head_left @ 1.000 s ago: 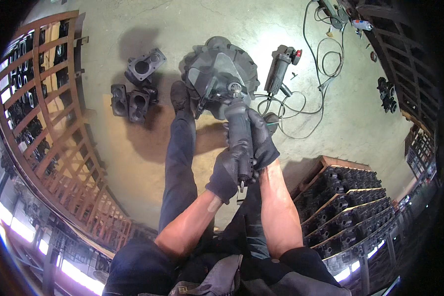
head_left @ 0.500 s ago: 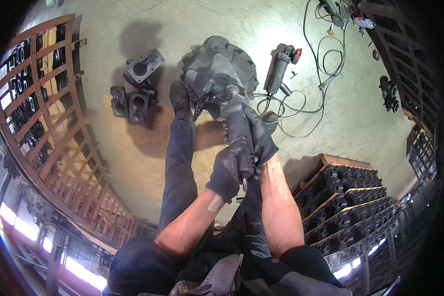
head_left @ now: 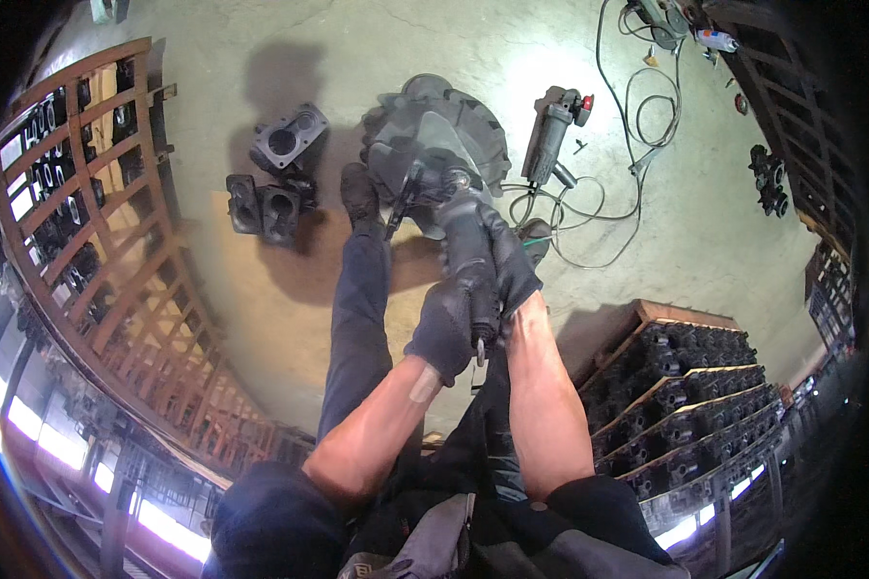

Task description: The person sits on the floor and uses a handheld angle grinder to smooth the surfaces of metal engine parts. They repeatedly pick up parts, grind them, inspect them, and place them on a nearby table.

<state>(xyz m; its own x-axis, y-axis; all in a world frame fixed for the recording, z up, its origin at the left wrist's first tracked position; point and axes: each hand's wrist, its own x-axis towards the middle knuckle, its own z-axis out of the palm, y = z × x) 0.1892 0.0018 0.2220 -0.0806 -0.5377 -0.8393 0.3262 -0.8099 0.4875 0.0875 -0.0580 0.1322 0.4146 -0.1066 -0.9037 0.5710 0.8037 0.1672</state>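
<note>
Both gloved hands wrap around the dark cylindrical body of an angle grinder (head_left: 468,246). My left hand (head_left: 446,314) closes round its rear end, and my right hand (head_left: 504,253) grips further forward along its right side. The grinder's head points away from me, over a dark casting (head_left: 417,188). That casting rests on a round, lugged black tire (head_left: 488,145) lying on the floor. Where the tool meets the casting is mostly hidden by the grinder and gloves. A small bright spot shows at the grinder's head.
Several dark castings (head_left: 288,145) lie on the floor to the left, near my left shoe (head_left: 359,198). A second grinder (head_left: 550,135) and looping cables (head_left: 637,164) are at right. Stacked castings (head_left: 686,386) stand at lower right, and a brown metal rack (head_left: 87,203) lines the left.
The whole view has shifted slightly, with floor items appearing a little lower and further right. Both hands keep their grip on the grinder over the casting.
</note>
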